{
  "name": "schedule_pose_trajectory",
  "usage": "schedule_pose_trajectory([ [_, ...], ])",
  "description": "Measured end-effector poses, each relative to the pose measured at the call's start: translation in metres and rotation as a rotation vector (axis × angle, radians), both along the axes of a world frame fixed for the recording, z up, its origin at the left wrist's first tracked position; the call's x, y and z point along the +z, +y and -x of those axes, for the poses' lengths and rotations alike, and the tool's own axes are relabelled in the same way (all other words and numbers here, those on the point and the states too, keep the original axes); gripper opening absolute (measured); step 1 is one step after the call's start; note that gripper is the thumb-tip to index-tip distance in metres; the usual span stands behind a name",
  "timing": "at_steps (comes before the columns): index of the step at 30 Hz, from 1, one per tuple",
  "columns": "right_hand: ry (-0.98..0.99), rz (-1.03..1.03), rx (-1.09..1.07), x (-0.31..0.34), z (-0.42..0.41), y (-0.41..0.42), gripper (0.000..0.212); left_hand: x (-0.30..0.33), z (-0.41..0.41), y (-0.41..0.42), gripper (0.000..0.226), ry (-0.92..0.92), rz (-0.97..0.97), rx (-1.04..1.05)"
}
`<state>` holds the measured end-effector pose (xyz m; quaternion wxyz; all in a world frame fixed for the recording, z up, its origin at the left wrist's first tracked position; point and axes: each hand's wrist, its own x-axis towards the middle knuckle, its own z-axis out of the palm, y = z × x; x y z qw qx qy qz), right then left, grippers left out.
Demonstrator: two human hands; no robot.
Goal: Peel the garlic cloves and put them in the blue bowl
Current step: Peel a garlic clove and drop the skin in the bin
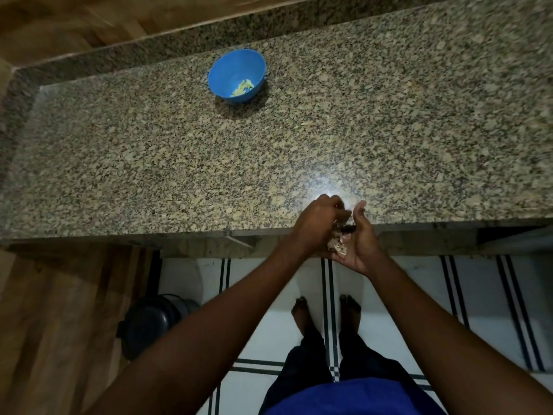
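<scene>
One speckled beige-and-black granite counter (269, 139) fills the upper view, and one round blue plastic bowl (237, 75) is set on it toward the far edge, well apart from the hands. Inside the bowl a small heap of pale yellow peeled garlic cloves (243, 87) is seen — too small and blurred to be counted. At the counter's near edge two hands are brought together: the right hand (357, 244) is held palm-up and cupped, half open, and a clump of papery pale garlic skins and cloves (339, 246) is cradled in it; how many cloves lie there cannot be told. The left hand (318, 218) is curled over that clump with its fingertips pinched at something small, judged to be a skin or a clove, though the exact thing is hidden. The peeling step is judged to be in hand; next, the skin would have to be pulled free and the bare clove carried across the counter to the bowl — a long reach forward and left.
</scene>
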<state>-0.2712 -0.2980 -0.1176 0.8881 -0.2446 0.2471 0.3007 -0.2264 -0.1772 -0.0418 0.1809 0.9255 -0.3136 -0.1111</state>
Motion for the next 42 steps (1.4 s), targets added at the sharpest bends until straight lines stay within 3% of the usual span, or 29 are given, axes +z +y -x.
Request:
schedule_pose_trajectory([
  [3, 0.012, 0.022, 0.002, 0.002, 0.000, 0.000, 0.110, 0.004, -0.002, 0.014, 0.037, 0.020, -0.061, -0.004],
  [8, -0.010, 0.036, 0.048, 0.001, -0.002, -0.003, 0.115, 0.023, -0.029, -0.002, 0.020, 0.270, -0.072, 0.246],
  [11, -0.005, 0.026, 0.071, -0.001, -0.003, -0.003, 0.119, 0.032, -0.038, -0.008, 0.014, 0.348, -0.115, 0.257],
  [15, -0.009, 0.040, 0.067, -0.004, -0.001, -0.003, 0.109, 0.032, -0.009, -0.006, 0.025, 0.405, 0.043, 0.352],
  [22, -0.006, 0.053, 0.046, -0.005, 0.000, -0.006, 0.108, 0.019, 0.041, 0.001, 0.012, 0.266, 0.208, 0.464],
  [26, -0.006, 0.066, 0.097, -0.007, -0.001, -0.006, 0.125, 0.015, 0.038, 0.016, 0.018, -0.014, 0.319, 0.593],
  [29, 0.012, 0.041, 0.104, -0.004, -0.002, -0.005, 0.134, 0.000, 0.041, 0.028, 0.043, -0.030, 0.156, 0.498],
  [31, 0.054, 0.076, 0.040, -0.004, -0.003, -0.005, 0.128, -0.012, 0.052, 0.026, 0.055, 0.009, 0.011, 0.399],
  [36, 0.037, 0.092, -0.011, -0.001, -0.001, -0.004, 0.109, -0.022, 0.065, 0.000, 0.065, -0.028, -0.114, 0.122],
  [38, 0.048, 0.101, -0.022, -0.002, -0.001, -0.006, 0.118, -0.021, 0.074, -0.002, 0.064, -0.047, -0.064, 0.049],
  [40, 0.077, 0.078, 0.001, 0.001, 0.001, -0.006, 0.127, -0.014, 0.086, 0.008, 0.058, 0.016, 0.115, 0.037],
  [42, 0.082, 0.069, 0.044, 0.001, 0.001, -0.006, 0.129, -0.006, 0.091, 0.023, 0.048, 0.004, 0.288, 0.144],
])
